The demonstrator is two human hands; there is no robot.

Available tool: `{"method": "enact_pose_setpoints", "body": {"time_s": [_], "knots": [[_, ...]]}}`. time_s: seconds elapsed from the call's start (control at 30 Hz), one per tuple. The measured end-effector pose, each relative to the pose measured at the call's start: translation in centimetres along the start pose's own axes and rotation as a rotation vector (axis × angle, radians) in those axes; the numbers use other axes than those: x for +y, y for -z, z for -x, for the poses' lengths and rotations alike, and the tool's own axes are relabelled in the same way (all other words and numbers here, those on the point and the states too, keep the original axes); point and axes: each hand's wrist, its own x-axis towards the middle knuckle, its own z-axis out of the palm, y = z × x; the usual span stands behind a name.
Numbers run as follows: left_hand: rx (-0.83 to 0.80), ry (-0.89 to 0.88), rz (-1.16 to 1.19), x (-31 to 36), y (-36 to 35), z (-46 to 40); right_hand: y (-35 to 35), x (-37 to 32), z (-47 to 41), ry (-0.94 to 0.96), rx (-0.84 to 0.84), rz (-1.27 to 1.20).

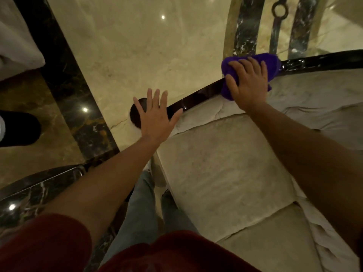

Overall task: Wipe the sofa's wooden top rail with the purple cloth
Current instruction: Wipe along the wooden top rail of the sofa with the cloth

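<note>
A dark glossy wooden top rail (198, 97) curves along the back of a cream sofa (225, 173), from a rounded end at centre left up to the right edge. My right hand (248, 79) presses a bunched purple cloth (272, 62) onto the rail near the upper right; the cloth wraps over the wood. My left hand (155, 116) is spread flat with fingers apart over the rail's rounded left end, holding nothing.
Polished cream marble floor (147, 46) lies beyond the rail, with a dark marble border band (78, 99) at left. A black shoe (19, 128) stands at the left edge. My legs in jeans (141, 209) are beside the sofa's seat cushions.
</note>
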Motion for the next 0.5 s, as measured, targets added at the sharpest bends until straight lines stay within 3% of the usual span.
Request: {"method": "enact_pose_setpoints", "body": {"time_s": [0.07, 0.2, 0.33, 0.5], "knots": [[-0.04, -0.014, -0.065, 0.3, -0.9, -0.3, -0.3, -2.6, 0.0, -0.052, 0.003, -0.035], [-0.019, -0.03, -0.052, -1.4, -0.9, 0.2, -3.0, -9.7, 1.9, 0.12, 0.076, -0.108], [0.099, -0.135, 0.07, -0.4, -0.1, 0.0, -3.2, -4.4, 1.6, 0.279, 0.174, -0.145], [0.133, -0.291, 0.189, 7.9, 1.2, -3.4, -1.2, 6.3, -1.9, 0.076, 0.149, -0.117]]}}
